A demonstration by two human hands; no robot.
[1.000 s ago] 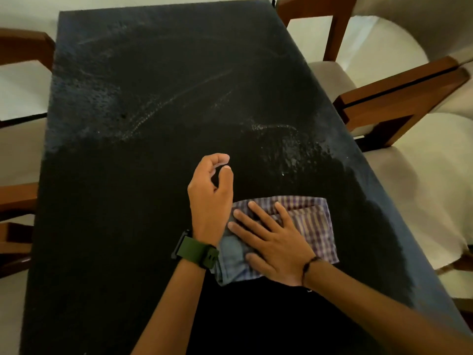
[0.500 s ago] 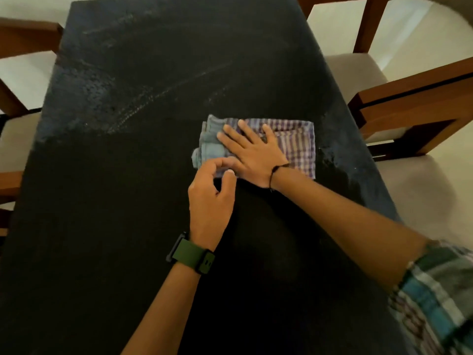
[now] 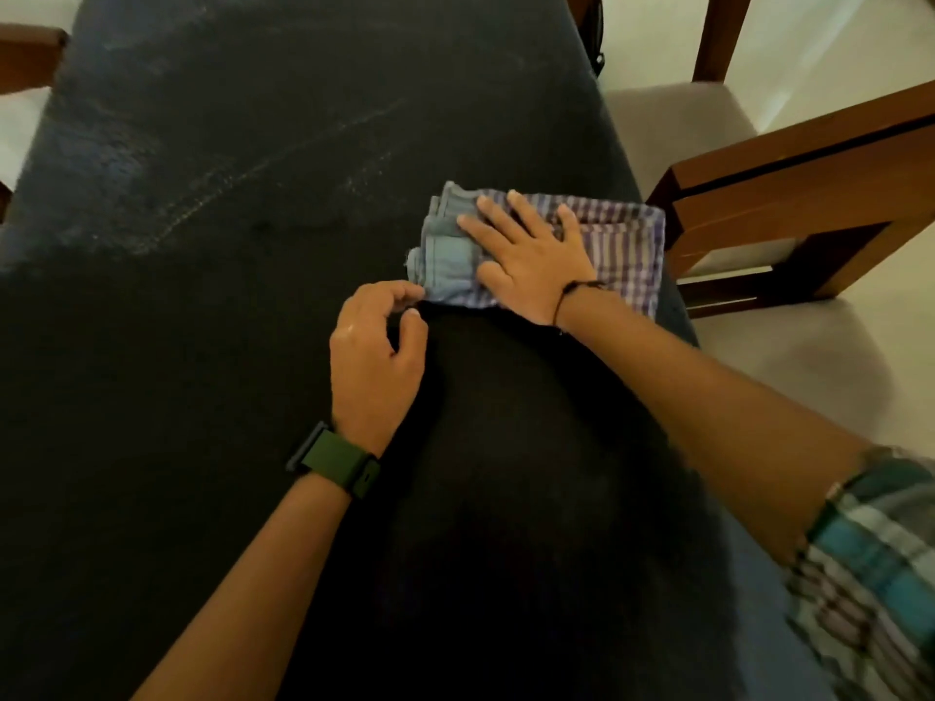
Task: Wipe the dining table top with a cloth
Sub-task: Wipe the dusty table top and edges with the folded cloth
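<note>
Flat right hand (image 3: 531,258) pins the folded checked cloth (image 3: 622,245); your half-curled left hand (image 3: 374,356) grips nothing. Cloth sits near the dining table (image 3: 202,397) edge and may slide off.

Wooden chair (image 3: 789,194) with pale seat stands at right; another chair (image 3: 25,55) upper left; pale floor (image 3: 819,37).

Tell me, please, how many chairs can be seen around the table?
3 at least. One chair stands at the table's right edge, another sits behind it at the top right, and a third shows at the far left edge. Others may be out of frame.
</note>
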